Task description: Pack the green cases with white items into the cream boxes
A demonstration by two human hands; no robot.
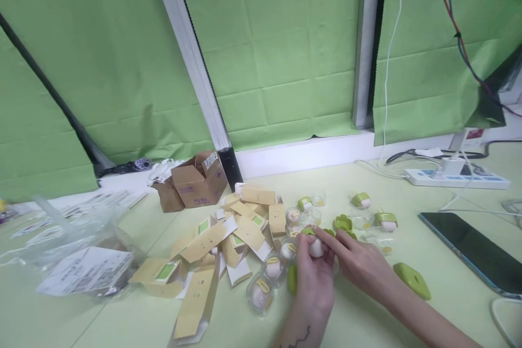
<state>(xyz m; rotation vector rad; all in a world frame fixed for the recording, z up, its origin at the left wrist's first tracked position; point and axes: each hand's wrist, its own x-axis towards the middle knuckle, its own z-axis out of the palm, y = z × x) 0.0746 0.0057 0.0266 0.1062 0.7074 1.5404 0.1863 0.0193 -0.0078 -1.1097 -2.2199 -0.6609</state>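
My left hand (312, 280) grips a small white round piece (316, 248) with a green top, held just above the pale green table (408, 315). My right hand (359, 261) reaches in from the right, its forefinger stretched over the green top of that piece. Around the hands lie several clear little cases holding white pieces (272, 267), and several loose green-and-white pieces (385, 221). A pile of flattened tan cartons (228, 239) spreads out to the left of the hands.
An open brown box (198, 179) stands behind the cartons. A clear plastic bag with printed sheets (77, 261) lies at the left. A dark tablet (473, 250) and a white power strip (457, 178) sit at the right. A green lid (411, 280) rests near my right forearm.
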